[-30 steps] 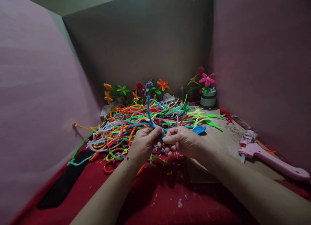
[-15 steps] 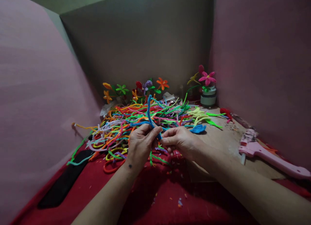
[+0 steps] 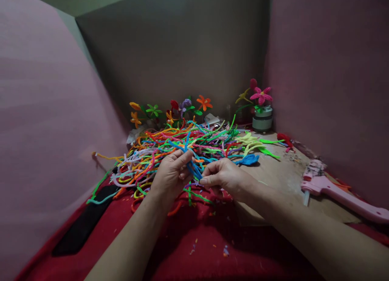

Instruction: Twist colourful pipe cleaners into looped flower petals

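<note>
Between my two hands is a blue pipe cleaner, bent into a narrow loop with two loose ends sticking up. My left hand pinches it near the crossing of those ends, thumb on top. At the lower right tip, the thumb and forefinger of my right hand close on the loop. Behind the hands spreads a tangled heap of coloured pipe cleaners. A finished-looking blue petal shape lies just beyond my right hand.
On the right, a pink glue gun rests on a cardboard sheet. Pipe-cleaner flowers stand at the back, with a green-grey jar near them. A black strip lies left on the red cloth, among scattered fuzz bits.
My left hand has shifted left and slid up the blue pipe cleaner, so more of its loop shows between the hands. The upright ends now sit lower. My right hand keeps its pinch.
</note>
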`<action>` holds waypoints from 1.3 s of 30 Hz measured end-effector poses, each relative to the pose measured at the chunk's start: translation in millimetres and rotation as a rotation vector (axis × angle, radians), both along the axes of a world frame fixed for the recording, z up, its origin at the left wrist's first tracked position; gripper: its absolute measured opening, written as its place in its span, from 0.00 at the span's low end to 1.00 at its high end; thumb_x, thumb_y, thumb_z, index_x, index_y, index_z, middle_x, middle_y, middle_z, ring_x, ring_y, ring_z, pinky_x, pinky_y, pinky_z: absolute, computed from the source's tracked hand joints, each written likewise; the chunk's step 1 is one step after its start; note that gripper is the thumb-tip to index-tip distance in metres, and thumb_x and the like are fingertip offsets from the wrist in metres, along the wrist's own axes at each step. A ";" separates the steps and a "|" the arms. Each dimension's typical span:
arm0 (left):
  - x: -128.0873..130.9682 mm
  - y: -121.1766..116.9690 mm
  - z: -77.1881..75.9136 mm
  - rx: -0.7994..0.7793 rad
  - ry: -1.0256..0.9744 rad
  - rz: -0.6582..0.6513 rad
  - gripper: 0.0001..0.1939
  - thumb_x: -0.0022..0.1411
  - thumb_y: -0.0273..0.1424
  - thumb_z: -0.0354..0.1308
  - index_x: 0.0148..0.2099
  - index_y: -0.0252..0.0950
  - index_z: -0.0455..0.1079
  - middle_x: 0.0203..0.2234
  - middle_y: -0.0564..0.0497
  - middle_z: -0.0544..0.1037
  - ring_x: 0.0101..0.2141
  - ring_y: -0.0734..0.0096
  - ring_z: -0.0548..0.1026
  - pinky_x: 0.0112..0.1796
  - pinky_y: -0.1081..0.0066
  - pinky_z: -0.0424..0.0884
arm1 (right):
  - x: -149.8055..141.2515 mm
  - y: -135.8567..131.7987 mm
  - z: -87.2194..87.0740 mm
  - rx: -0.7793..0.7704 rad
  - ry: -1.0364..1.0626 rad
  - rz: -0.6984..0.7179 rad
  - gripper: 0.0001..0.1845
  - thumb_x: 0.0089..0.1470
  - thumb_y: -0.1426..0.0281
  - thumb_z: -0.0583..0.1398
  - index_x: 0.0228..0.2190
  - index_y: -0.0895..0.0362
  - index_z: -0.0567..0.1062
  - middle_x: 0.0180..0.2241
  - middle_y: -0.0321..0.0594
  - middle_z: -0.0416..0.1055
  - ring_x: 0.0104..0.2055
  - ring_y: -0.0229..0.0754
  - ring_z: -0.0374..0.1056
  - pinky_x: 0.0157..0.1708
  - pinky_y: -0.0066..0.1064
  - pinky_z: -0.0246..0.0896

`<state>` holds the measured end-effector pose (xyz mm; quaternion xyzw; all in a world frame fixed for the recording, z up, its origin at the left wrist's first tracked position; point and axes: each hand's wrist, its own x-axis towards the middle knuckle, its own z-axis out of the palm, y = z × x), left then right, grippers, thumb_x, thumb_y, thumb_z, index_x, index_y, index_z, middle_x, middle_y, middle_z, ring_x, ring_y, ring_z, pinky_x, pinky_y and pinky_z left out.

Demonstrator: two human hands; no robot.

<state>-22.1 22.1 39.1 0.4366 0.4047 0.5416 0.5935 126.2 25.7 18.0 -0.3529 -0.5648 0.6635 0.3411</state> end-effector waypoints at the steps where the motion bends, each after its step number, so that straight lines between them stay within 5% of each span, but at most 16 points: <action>1: -0.8 1.3 0.4 -0.011 -0.036 -0.012 0.15 0.48 0.35 0.64 0.25 0.34 0.60 0.10 0.64 0.54 0.10 0.87 0.50 0.13 0.83 0.48 | 0.3 0.4 -0.5 0.005 -0.009 0.012 0.07 0.36 0.75 0.62 0.14 0.60 0.69 0.09 0.29 0.60 0.09 0.28 0.52 0.09 0.21 0.46; 9: -0.1 0.4 12.3 0.267 0.136 0.400 0.15 0.49 0.31 0.63 0.22 0.34 0.58 0.11 0.62 0.58 0.10 0.87 0.54 0.10 0.84 0.50 | 0.5 1.9 -7.0 0.066 -0.092 0.095 0.07 0.38 0.74 0.62 0.14 0.59 0.68 0.09 0.29 0.60 0.08 0.29 0.52 0.08 0.22 0.44; 13: -8.0 -0.9 18.8 0.372 0.116 0.482 0.12 0.49 0.29 0.63 0.24 0.34 0.62 0.12 0.61 0.61 0.11 0.85 0.57 0.10 0.83 0.52 | 2.2 1.6 -1.2 0.023 -0.061 0.073 0.07 0.37 0.75 0.61 0.14 0.60 0.69 0.10 0.29 0.60 0.09 0.28 0.52 0.09 0.21 0.44; 20: -27.6 18.6 15.5 0.243 -0.258 0.334 0.09 0.54 0.32 0.59 0.29 0.32 0.66 0.21 0.54 0.70 0.16 0.85 0.64 0.18 0.82 0.64 | 5.3 9.2 -2.6 -0.026 0.174 -0.045 0.10 0.34 0.71 0.65 0.15 0.61 0.68 0.12 0.31 0.64 0.10 0.28 0.54 0.09 0.21 0.48; 24: -16.9 14.6 -1.3 -0.008 -0.052 -0.014 0.09 0.47 0.25 0.63 0.34 0.29 0.70 0.23 0.51 0.72 0.17 0.83 0.67 0.19 0.81 0.63 | 5.8 14.6 -6.8 -0.050 0.291 -0.107 0.13 0.32 0.67 0.67 0.16 0.61 0.69 0.14 0.33 0.66 0.12 0.29 0.56 0.11 0.22 0.52; 26: -6.6 7.6 -8.8 -0.001 0.092 -0.140 0.08 0.49 0.28 0.63 0.32 0.30 0.70 0.20 0.54 0.70 0.17 0.83 0.65 0.18 0.82 0.60 | 5.8 15.4 -7.8 -0.030 0.303 -0.110 0.13 0.32 0.67 0.67 0.16 0.61 0.70 0.14 0.32 0.66 0.12 0.29 0.56 0.11 0.22 0.52; 39: 8.5 -1.1 -16.8 0.141 0.207 -0.007 0.10 0.50 0.31 0.63 0.24 0.32 0.65 0.13 0.57 0.66 0.15 0.83 0.61 0.18 0.80 0.56 | 3.7 11.2 -9.0 0.055 0.222 -0.108 0.11 0.37 0.68 0.65 0.16 0.61 0.69 0.14 0.33 0.65 0.13 0.29 0.56 0.12 0.23 0.50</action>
